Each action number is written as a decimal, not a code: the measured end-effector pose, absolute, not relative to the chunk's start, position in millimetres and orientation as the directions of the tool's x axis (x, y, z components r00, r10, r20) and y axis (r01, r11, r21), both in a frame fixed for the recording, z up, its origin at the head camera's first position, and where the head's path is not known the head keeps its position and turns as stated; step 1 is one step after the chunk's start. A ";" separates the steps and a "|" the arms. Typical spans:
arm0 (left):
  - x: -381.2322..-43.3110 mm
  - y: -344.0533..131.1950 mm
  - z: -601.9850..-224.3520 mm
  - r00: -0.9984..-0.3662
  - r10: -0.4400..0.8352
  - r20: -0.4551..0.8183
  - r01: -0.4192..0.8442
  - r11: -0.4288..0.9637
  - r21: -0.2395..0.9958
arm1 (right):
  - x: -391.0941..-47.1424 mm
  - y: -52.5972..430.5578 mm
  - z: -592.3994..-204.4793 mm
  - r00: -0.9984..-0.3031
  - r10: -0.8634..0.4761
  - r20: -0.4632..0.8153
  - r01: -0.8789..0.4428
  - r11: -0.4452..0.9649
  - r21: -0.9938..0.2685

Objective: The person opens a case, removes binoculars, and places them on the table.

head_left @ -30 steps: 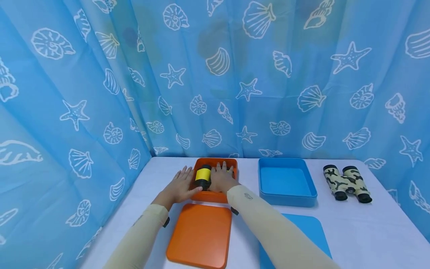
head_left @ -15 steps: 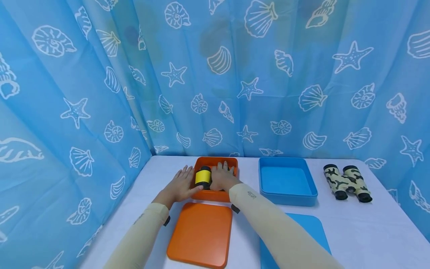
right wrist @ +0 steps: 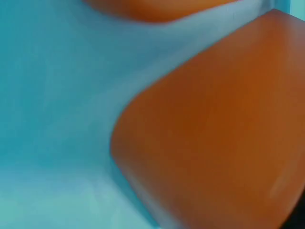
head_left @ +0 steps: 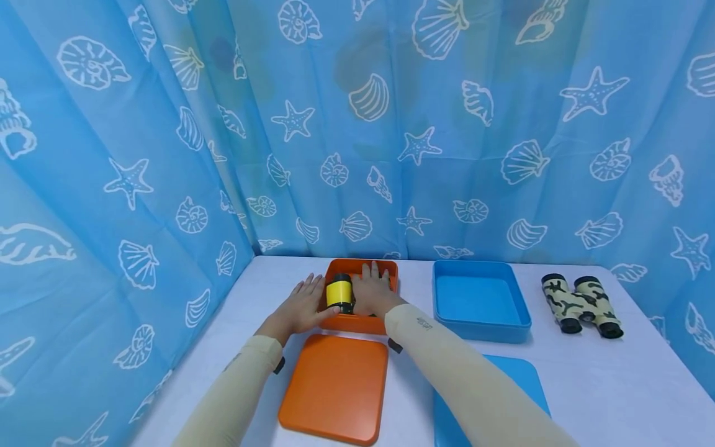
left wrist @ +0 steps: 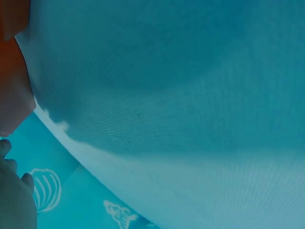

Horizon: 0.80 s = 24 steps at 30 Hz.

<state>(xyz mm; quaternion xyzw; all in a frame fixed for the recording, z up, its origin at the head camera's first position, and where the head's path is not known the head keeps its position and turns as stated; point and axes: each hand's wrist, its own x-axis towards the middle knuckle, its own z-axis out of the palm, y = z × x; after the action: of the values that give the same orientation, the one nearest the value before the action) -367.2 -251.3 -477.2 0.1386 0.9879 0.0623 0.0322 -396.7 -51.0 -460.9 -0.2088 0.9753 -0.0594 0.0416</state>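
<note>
In the head view, yellow and black binoculars lie inside the orange box, partly hidden by my right hand. That right hand reaches into the box with its fingers extended and presses on the binoculars' right side. Along the box's left wall lies my left hand, its fingers straight and its thumb over the front rim. At the left edge of the left wrist view are some fingertips, below the box's orange side. The right wrist view shows the box's outer wall but no hand clearly.
An orange lid lies flat in front of the orange box. To the right stands an open blue box, with a blue lid partly under my right forearm. Camouflage binoculars sit farther right. A blue shell-print curtain surrounds the table.
The yellow and black binoculars have shifted slightly in the orange box, under my right hand. My left hand stays at the box's left side. The head view has tilted a little.
</note>
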 end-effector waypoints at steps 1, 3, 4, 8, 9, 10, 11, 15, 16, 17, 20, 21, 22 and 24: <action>-367.0 -250.5 -477.1 -0.959 0.281 -0.047 0.272 0.953 0.130 | -397.3 -50.6 -459.8 -0.908 -0.417 -0.045 -0.410 0.906 -0.108; -366.3 -249.0 -476.7 -0.958 0.283 -0.051 0.274 0.953 0.128 | -399.0 -50.1 -456.0 -0.907 -0.419 -0.039 -0.416 0.907 -0.066; -366.2 -248.6 -476.8 -0.958 0.283 -0.050 0.275 0.953 0.127 | -400.3 -49.5 -453.9 -0.907 -0.421 -0.032 -0.419 0.907 -0.052; -365.6 -247.5 -477.5 -0.961 0.272 -0.048 0.264 0.956 0.128 | -400.4 -48.5 -437.6 -0.904 -0.428 -0.010 -0.428 0.904 -0.005; -365.4 -247.4 -477.7 -0.962 0.268 -0.047 0.260 0.957 0.130 | -400.4 -48.2 -433.1 -0.902 -0.432 -0.002 -0.432 0.902 0.005; -365.4 -247.2 -477.7 -0.964 0.263 -0.047 0.255 0.957 0.136 | -400.6 -47.8 -428.8 -0.899 -0.439 0.002 -0.439 0.899 0.014; -365.1 -247.1 -477.5 -0.964 0.260 -0.046 0.252 0.957 0.141 | -400.0 -47.2 -423.8 -0.895 -0.446 0.006 -0.446 0.895 0.023; -364.9 -246.6 -477.0 -0.964 0.262 -0.043 0.252 0.954 0.165 | -398.5 -43.4 -408.6 -0.887 -0.462 0.002 -0.462 0.885 0.053; -365.1 -246.7 -477.1 -0.964 0.263 -0.042 0.253 0.953 0.168 | -397.7 -42.2 -405.6 -0.886 -0.464 -0.006 -0.464 0.884 0.055; -365.4 -246.7 -477.5 -0.963 0.266 -0.042 0.256 0.952 0.165 | -396.3 -40.7 -402.7 -0.885 -0.466 -0.014 -0.466 0.883 0.056; -365.6 -247.3 -478.2 -0.963 0.265 -0.041 0.254 0.952 0.168 | -391.3 -35.8 -395.9 -0.879 -0.476 -0.037 -0.477 0.876 0.068; -365.7 -247.7 -478.5 -0.964 0.262 -0.039 0.252 0.952 0.173 | -389.3 -33.8 -393.9 -0.876 -0.480 -0.045 -0.482 0.873 0.073; -365.7 -248.0 -478.6 -0.964 0.262 -0.037 0.251 0.951 0.182 | -387.1 -31.6 -392.1 -0.874 -0.483 -0.051 -0.486 0.871 0.077; -365.3 -248.3 -478.7 -0.965 0.258 -0.039 0.246 0.949 0.196 | -382.3 -26.5 -389.1 -0.871 -0.488 -0.058 -0.491 0.867 0.083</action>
<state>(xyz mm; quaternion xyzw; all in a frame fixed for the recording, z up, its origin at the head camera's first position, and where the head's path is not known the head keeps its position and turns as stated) -365.3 -248.3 -478.7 0.1277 0.9867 0.0951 0.0319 -382.3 -26.5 -389.1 -0.2535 0.9660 0.0474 0.0173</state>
